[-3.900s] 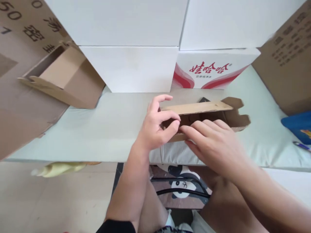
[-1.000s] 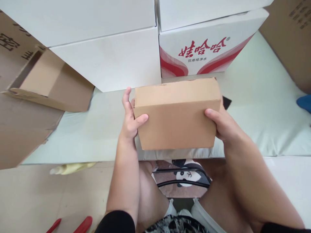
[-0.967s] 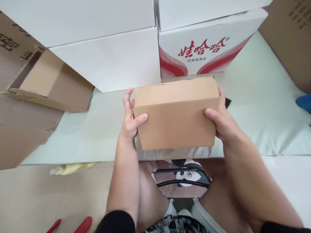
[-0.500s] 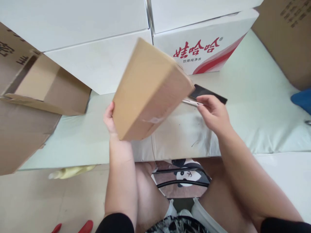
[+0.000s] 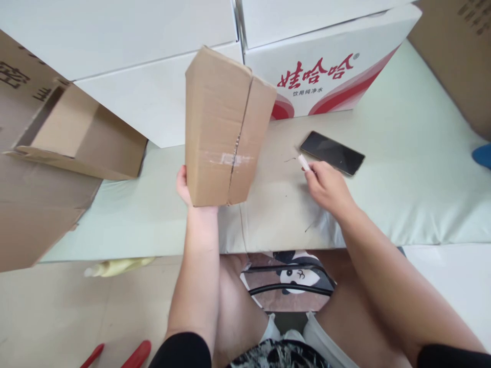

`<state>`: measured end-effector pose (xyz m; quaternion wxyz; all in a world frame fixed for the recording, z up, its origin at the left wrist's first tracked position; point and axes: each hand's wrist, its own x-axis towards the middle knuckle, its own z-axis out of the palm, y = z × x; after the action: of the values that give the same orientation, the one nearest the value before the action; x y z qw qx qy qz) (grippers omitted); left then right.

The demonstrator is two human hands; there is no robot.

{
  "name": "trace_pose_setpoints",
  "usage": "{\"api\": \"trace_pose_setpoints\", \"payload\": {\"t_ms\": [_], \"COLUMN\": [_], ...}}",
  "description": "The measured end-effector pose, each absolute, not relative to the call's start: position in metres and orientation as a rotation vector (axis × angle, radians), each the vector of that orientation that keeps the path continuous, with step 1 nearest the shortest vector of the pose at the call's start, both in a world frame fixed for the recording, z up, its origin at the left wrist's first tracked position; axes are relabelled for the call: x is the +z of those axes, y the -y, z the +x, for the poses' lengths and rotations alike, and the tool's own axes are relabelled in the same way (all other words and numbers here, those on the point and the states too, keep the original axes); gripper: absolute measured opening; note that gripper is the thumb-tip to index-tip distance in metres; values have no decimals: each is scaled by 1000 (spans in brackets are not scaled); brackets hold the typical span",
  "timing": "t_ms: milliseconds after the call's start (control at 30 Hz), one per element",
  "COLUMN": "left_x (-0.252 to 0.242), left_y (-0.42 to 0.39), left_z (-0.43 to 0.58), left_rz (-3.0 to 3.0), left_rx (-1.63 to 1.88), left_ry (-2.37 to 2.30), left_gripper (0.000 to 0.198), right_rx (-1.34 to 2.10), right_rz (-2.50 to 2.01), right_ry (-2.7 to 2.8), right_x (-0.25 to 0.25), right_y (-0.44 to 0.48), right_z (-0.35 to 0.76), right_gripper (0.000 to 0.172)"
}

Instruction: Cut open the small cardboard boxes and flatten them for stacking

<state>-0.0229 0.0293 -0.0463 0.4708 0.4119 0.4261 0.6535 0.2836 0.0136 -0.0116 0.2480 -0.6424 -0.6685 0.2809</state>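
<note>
My left hand (image 5: 184,186) grips a brown cardboard box (image 5: 215,128) by its lower left side and holds it up and tilted; most of the fingers are behind it. A seam and a torn strip of tape show on the box's near face. To the right, my right hand (image 5: 326,186) is closed around a small white tool (image 5: 303,162), whose end sticks out past the thumb toward the box. Just beyond that hand a black phone (image 5: 333,153) lies flat on the pale green cloth (image 5: 276,220).
White cartons (image 5: 153,97) with red print stand stacked behind. Opened brown boxes (image 5: 95,138) are at the left, another brown carton (image 5: 456,66) at the far right beside a blue object (image 5: 482,156). A yellow bottle (image 5: 123,267) lies below the cloth's edge.
The brown box has turned so its taped seam faces me. My right hand has moved slightly down and left with the white tool, and the phone is more fully uncovered.
</note>
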Motion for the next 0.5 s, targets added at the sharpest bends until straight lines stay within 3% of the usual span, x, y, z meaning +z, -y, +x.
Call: {"api": "trace_pose_setpoints", "payload": {"t_ms": [133, 233, 500], "left_x": [-36, -29, -22], "left_y": [-22, -19, -10], "left_z": [-2, 11, 44], "left_rz": [545, 524, 218], "left_rx": [1778, 1809, 1646], "left_ry": [-956, -964, -907], "left_gripper": [49, 47, 37], "right_rx": [1685, 1960, 1271], "right_rz": [-1118, -864, -1080], "right_ry": [1147, 1040, 1212], "right_x": [15, 22, -9], "right_y": [12, 27, 17], "right_z": [264, 245, 238], "right_gripper": [35, 40, 34]}}
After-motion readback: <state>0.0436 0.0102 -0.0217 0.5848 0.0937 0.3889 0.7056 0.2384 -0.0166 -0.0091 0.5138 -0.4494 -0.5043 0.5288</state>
